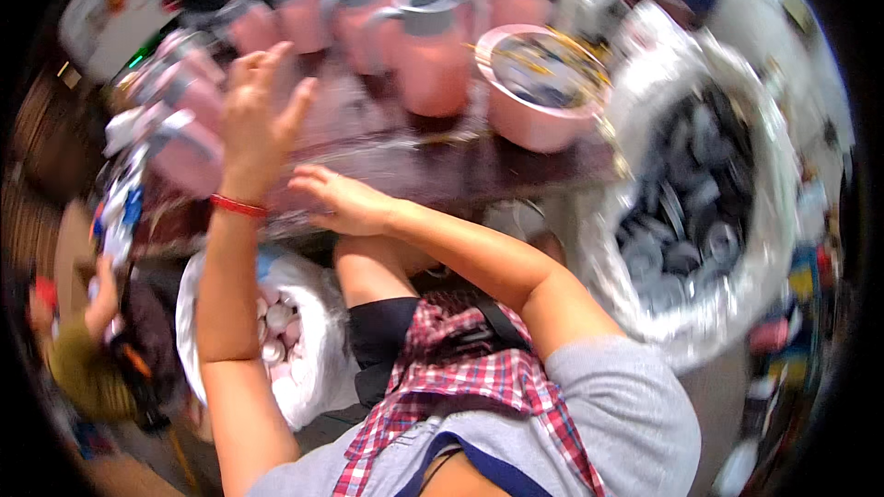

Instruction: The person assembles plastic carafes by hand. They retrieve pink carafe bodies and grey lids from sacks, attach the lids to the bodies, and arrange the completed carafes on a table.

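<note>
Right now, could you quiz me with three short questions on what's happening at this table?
1. True or false: the left hand, above the red wristband, is raised with fingers spread.
2. What fills the big sack to the right: A grey caps, B pink jugs, C fruit?
3. Fill in: the right hand lies on the dark ____.

Key: 1 true; 2 A; 3 table. The pink jugs stand in a row on the table.

From the tabletop (516, 170) I see jugs (428, 51) on it, a sack of lids (700, 193) to its right, and a bag of caps (304, 340) before it.
</note>
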Tool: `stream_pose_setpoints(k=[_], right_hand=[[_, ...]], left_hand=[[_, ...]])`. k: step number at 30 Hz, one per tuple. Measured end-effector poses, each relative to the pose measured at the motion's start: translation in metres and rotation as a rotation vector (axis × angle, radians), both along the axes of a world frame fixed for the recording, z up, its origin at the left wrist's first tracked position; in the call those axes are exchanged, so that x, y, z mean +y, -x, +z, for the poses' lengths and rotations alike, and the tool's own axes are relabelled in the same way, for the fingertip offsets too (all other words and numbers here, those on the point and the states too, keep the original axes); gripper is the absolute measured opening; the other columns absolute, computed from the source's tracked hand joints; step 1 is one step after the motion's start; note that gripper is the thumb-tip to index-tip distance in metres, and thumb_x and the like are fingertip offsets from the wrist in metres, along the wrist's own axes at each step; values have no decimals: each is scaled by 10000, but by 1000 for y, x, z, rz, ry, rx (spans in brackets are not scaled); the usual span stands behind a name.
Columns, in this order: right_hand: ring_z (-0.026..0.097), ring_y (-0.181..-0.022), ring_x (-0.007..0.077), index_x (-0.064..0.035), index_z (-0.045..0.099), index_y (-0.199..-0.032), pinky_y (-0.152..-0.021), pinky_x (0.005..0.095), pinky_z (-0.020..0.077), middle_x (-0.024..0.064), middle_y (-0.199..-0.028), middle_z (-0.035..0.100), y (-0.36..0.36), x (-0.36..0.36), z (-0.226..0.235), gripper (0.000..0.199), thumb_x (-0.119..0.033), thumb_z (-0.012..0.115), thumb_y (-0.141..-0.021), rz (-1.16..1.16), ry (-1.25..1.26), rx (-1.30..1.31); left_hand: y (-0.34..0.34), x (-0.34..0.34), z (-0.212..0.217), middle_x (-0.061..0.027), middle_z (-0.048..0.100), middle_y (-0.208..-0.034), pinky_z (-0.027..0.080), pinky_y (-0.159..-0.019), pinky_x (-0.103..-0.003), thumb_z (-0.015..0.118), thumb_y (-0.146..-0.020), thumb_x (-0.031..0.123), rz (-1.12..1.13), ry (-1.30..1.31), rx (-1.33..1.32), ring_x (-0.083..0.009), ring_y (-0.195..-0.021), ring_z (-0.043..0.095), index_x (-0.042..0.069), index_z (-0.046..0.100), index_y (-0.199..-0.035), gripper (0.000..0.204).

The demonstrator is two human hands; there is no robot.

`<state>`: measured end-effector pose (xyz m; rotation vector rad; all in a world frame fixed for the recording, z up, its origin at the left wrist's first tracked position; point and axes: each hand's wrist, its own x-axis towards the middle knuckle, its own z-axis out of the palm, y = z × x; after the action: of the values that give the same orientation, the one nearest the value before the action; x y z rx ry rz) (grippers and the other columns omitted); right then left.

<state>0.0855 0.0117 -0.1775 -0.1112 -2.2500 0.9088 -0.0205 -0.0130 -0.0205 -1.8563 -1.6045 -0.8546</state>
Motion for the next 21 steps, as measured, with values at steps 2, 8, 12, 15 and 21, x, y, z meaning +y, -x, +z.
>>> stream_pose_setpoints(k=[2,8,12,15,21], right_hand=[[508,-1131,331,-62,495,-1205,-940,379,434,171,-1251,482,-60,-2,-17,432,-67,625,-793,-100,66,-7],[647,-833,229,-26,640,-992,-754,314,511,112,-910,659,-297,-12,-58,165,-70,589,-841,-667,157,85],[636,-819,293,-26,638,-963,-731,348,502,125,-896,654,-447,-21,-98,175,-131,573,-838,-1186,91,-183],[456,-1166,351,-59,485,-1236,-957,435,396,175,-1288,466,-516,-38,-141,537,-294,646,-780,-1452,133,-863],[183,-1359,364,-99,213,-1428,-935,695,250,132,-1506,145,-519,-37,-219,1054,-583,707,-633,-1914,306,-874]], left_hand=[[-13,44,-9,-146,503,-1196,442,-893,-413,637,-824,336,-81,19,95,-332,-1077,528,123,508,-1263,505],[-65,171,-20,-137,456,-1342,412,-947,-400,578,-853,442,-132,194,297,-327,-1178,485,95,535,-1232,516],[-65,207,-3,-200,531,-1256,436,-872,-372,603,-841,448,-232,303,307,-346,-1079,560,-43,570,-750,500],[-65,206,-6,-235,562,-1087,451,-756,-352,655,-791,465,-263,446,174,-326,-854,578,-73,532,-651,569],[-65,151,-12,-181,556,-893,445,-707,-400,693,-739,480,-134,221,148,-299,-791,549,-25,564,-756,522]])
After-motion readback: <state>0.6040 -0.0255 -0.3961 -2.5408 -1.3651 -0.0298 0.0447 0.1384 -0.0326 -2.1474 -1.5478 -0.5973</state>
